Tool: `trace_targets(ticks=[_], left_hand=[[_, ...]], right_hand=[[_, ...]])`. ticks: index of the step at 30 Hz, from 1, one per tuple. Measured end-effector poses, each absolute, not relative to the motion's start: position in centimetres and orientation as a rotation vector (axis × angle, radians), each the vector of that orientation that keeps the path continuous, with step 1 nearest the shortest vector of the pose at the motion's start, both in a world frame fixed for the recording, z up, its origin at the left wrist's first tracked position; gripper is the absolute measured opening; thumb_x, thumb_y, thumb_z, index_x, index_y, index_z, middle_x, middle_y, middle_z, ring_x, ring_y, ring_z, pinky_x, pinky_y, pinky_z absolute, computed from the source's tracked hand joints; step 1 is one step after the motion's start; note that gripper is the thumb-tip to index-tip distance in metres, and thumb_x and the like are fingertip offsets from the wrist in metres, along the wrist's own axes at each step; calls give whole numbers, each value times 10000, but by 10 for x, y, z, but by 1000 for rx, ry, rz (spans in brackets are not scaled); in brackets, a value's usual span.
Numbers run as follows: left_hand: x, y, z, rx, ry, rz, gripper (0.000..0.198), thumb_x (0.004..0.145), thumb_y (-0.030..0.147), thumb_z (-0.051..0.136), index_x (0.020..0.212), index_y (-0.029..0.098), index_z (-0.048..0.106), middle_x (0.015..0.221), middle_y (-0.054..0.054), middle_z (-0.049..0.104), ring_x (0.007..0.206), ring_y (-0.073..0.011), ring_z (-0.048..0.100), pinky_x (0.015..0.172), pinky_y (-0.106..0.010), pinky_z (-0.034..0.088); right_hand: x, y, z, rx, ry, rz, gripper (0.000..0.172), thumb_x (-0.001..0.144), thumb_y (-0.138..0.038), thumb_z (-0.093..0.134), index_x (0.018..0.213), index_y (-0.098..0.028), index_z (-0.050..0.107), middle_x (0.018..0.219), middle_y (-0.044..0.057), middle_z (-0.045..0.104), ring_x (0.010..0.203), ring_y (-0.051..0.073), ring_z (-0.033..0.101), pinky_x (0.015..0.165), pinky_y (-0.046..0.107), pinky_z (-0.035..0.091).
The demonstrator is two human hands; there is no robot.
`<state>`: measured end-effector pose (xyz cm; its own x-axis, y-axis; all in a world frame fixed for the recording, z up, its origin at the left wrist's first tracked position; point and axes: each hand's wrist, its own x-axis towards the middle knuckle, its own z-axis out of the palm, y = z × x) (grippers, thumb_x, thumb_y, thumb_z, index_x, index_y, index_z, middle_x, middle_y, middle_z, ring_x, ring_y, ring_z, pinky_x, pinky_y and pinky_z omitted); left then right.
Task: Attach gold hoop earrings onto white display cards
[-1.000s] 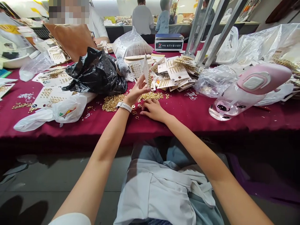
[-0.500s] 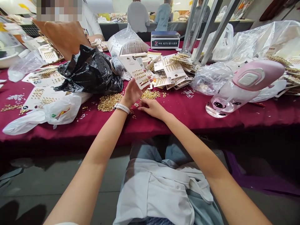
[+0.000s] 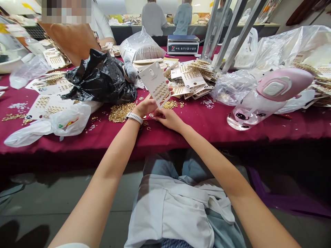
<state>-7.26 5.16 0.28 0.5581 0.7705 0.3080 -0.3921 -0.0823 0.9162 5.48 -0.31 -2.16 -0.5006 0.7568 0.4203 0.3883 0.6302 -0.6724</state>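
My left hand (image 3: pixel 147 106), with a pale watch band at its wrist, is closed on a white earring card (image 3: pixel 154 82). Rows of small gold earrings cover the card's lower half, and it stands tilted upright. Just below the card's bottom edge is my right hand (image 3: pixel 167 118), fingers bent and thumb near the fingertips; whatever they pinch is too small to make out. A heap of gold earring pieces (image 3: pixel 121 112) lies left of my left wrist. Behind my right hand sits a smaller gold heap (image 3: pixel 170 104). A few loose gold pieces are scattered between my wrists.
A black plastic bag (image 3: pixel 100 77) sits left of the hands. Filled earring cards (image 3: pixel 191 75) are piled behind, near a digital scale (image 3: pixel 182 44). To the right stands a tilted pink-lidded bottle (image 3: pixel 258 100). Metal posts (image 3: pixel 239 34) rise behind the pile. Another person sits across the table.
The earring card has swung more upright and come lower and slightly right in my left hand, its bottom edge now close to my right hand. My right hand has barely moved.
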Motion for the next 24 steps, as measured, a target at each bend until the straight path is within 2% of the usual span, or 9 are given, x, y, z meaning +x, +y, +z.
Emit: trace_targets(ticks=[8, 15, 21, 24], left_hand=[[-70, 49, 2, 1401, 343, 941, 913, 368, 537, 727, 1213, 268, 511, 1297, -46, 543, 1322, -359, 364, 1086, -494, 332], [-75, 59, -8, 1423, 484, 890, 907, 318, 481, 722, 1156, 181, 543, 1152, -107, 622, 1214, -397, 475, 954, -475, 480], [-78, 64, -14, 1461, 501, 865, 770, 454, 482, 615, 1163, 197, 524, 1066, -78, 649, 1114, -390, 557, 876, -514, 509], [-79, 64, -15, 1461, 482, 837, 767, 460, 476, 651, 1163, 191, 535, 1026, -84, 668, 1001, -379, 621, 843, -508, 526]], right_hand=[[55, -4, -21, -884, -2129, 660, 136, 811, -82, 524, 854, -136, 641, 890, 55, 700, 818, 157, 620, 768, 260, 444], [55, -4, -21, -894, -2141, 645, 124, 817, -135, 548, 854, -137, 667, 845, 59, 689, 797, 170, 604, 758, 278, 447], [56, -4, -21, -906, -2131, 655, 110, 799, -103, 555, 836, -133, 655, 861, 61, 691, 801, 168, 607, 757, 273, 448], [56, -5, -20, -911, -2138, 662, 102, 796, -95, 549, 797, -139, 641, 835, 50, 694, 767, 160, 607, 735, 266, 447]])
